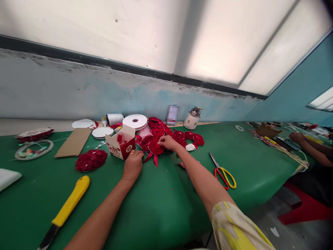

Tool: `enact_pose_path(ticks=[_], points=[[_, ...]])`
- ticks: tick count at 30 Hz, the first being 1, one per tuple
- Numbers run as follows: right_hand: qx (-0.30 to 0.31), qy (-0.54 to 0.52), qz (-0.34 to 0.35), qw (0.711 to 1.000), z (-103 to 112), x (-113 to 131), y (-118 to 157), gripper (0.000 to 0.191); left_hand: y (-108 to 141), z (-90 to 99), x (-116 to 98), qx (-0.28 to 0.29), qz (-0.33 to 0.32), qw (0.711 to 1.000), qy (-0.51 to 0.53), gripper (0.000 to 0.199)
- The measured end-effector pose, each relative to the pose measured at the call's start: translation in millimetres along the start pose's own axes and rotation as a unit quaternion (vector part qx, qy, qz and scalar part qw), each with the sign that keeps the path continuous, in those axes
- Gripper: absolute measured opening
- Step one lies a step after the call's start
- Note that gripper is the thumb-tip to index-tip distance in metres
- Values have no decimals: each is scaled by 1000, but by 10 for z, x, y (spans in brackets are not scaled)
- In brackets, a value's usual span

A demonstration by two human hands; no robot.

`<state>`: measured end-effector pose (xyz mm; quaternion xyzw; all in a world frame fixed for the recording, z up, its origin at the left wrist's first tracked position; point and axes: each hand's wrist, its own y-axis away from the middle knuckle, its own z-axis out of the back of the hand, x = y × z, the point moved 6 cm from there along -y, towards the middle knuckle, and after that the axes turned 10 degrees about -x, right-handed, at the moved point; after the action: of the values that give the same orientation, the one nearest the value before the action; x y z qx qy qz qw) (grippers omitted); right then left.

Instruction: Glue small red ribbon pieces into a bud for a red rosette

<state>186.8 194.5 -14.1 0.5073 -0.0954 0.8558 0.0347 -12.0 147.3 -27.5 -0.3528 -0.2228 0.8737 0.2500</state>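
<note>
My right hand (168, 142) reaches into a pile of red fabric flowers, its fingertips pinched at a red flower (156, 146) with a ribbon tail hanging below it. My left hand (133, 163), wearing a ring, rests with curled fingers at the right side of a small red and white box (120, 144). What the left fingers hold, if anything, is hidden. Red pieces lie inside the open box. Behind it stands a large white ribbon spool (135, 121). More red flowers (198, 139) spread to the right, near a white crumpled piece (190, 147).
Scissors (224, 173) with red and yellow handles lie right of my right forearm. A yellow-handled knife (71, 199), cardboard (73, 142) and a dark red flower (91, 160) lie left. A bottle (192, 118) stands by the wall. At far right another person's hand (296, 137) works.
</note>
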Motion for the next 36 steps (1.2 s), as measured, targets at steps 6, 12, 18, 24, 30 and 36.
enact_pose_path(ticks=[6, 12, 18, 24, 30, 36], points=[[-40, -29, 16, 999, 113, 119, 67, 12, 8, -45, 54, 12, -7, 999, -46, 27], [-104, -106, -18, 989, 367, -4, 277, 18, -7, -79, 43, 24, -6, 998, -51, 31], [-129, -205, -90, 966, 511, -158, 523, 34, -19, -42, 51, 29, 20, 999, -26, 22], [-168, -270, -86, 944, 381, -25, 799, 36, -8, 0, 89, 55, 64, 995, 48, 15], [-159, -243, -61, 955, 34, 20, 771, 31, 0, 71, 157, 85, 105, 977, 166, 13], [-112, -128, -14, 985, -313, 46, 611, 15, 76, 103, 316, 34, 181, 943, 278, 38]])
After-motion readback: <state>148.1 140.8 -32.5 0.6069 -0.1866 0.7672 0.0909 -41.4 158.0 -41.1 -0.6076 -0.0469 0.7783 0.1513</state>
